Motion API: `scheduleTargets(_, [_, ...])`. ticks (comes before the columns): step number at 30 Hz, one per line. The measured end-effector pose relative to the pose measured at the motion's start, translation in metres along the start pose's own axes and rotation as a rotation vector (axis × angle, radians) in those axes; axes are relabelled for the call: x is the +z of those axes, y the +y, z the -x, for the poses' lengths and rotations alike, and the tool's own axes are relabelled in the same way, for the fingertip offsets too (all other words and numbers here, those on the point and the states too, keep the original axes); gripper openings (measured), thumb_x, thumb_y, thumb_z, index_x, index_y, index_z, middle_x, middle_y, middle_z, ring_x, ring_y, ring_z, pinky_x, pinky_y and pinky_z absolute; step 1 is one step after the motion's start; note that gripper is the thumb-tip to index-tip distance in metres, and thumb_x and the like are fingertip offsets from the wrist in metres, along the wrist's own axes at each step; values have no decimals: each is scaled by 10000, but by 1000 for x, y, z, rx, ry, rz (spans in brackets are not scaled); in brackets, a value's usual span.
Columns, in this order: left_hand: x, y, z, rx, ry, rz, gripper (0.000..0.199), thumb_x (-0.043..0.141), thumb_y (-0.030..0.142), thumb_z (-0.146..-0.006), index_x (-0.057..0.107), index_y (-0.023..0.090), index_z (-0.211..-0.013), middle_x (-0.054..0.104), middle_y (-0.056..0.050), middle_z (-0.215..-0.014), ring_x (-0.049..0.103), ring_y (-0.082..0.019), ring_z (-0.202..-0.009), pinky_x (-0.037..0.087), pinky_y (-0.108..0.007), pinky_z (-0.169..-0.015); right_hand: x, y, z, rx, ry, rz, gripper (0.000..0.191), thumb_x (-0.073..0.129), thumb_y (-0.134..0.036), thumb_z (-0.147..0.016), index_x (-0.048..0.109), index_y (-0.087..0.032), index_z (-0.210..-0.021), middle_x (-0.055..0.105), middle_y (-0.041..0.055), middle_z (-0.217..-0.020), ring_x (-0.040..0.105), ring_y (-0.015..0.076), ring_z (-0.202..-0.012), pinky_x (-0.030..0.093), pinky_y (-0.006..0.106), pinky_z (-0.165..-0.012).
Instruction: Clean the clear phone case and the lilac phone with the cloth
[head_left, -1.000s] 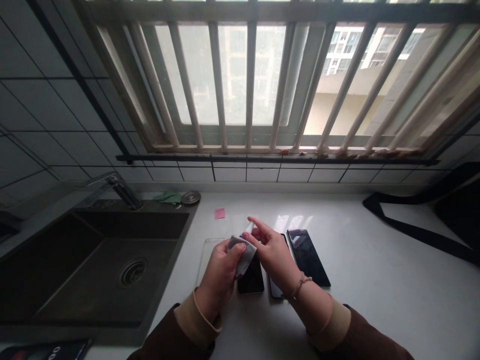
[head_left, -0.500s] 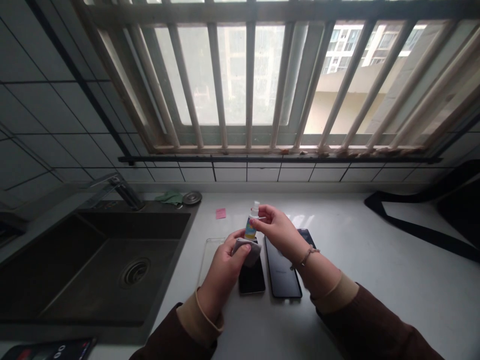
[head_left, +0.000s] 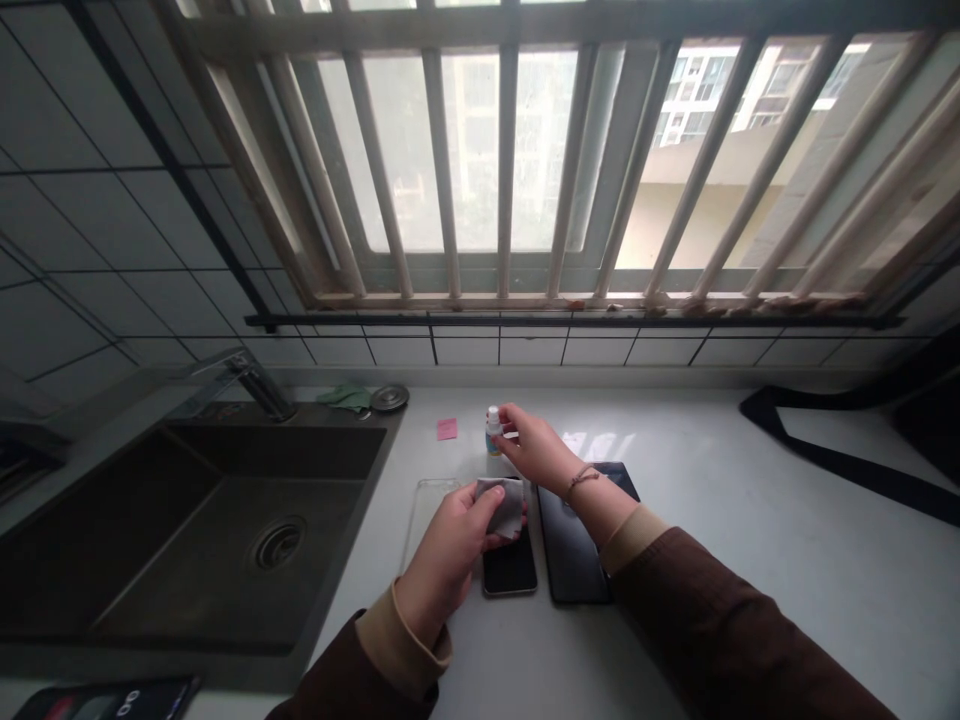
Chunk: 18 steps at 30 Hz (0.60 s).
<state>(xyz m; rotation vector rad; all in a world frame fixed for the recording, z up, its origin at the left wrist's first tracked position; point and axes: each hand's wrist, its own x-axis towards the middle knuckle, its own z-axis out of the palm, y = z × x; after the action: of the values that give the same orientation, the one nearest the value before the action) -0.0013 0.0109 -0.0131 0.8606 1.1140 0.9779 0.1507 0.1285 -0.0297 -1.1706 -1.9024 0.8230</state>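
Note:
My left hand grips a folded grey cloth, held over a black phone lying on the counter. Farther back, my right hand has its fingers round a small white-capped spray bottle, which stands upright at the counter's surface. Beneath my right forearm lies a larger dark device, partly hidden by the arm. Left of the black phone is a clear phone case, partly covered by my left hand. A pink square of paper lies left of the bottle.
A dark sink with a faucet is at the left. A green cloth and metal drain cover lie behind it. A black strap rests at the right. Another device is at bottom left.
My right hand has moved the bottle away from the grey cloth, back and slightly left, down to the counter. The cloth stays in my left hand. The view has shifted slightly.

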Motion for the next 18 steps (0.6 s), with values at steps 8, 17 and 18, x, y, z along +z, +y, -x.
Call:
scheduleTargets(8, [1, 0, 2, -56, -6, -17, 270, 579, 332, -1008, 711, 120, -1113, 808, -172, -1044, 779, -229, -860, 642, -326, -742, -1, 2, 5, -9, -13, 24, 416, 672, -167, -942, 558, -239, -1335, 752, 110, -1195, 756, 229, -1036, 617, 370, -885])
scheduleTargets(17, [0, -1, 3, 11, -8, 59, 327, 648, 427, -976, 730, 143, -1115, 812, -163, -1072, 789, -281, -981, 634, -340, -777, -36, -26, 54, -38, 243, -22, 308, 576, -414, -1053, 693, -253, -1287, 723, 118, -1296, 676, 282, -1222, 524, 460, -1088])
scheduleTargets(18, [0, -1, 3, 20, -27, 72, 343, 663, 440, -968, 733, 145, -1128, 812, -157, -1074, 789, -283, -984, 635, -345, -786, -38, -31, 64, 20, 189, -59, 305, 565, -454, -1059, 744, -258, -1210, 742, 108, -1258, 682, 287, -1198, 531, 449, -1064])
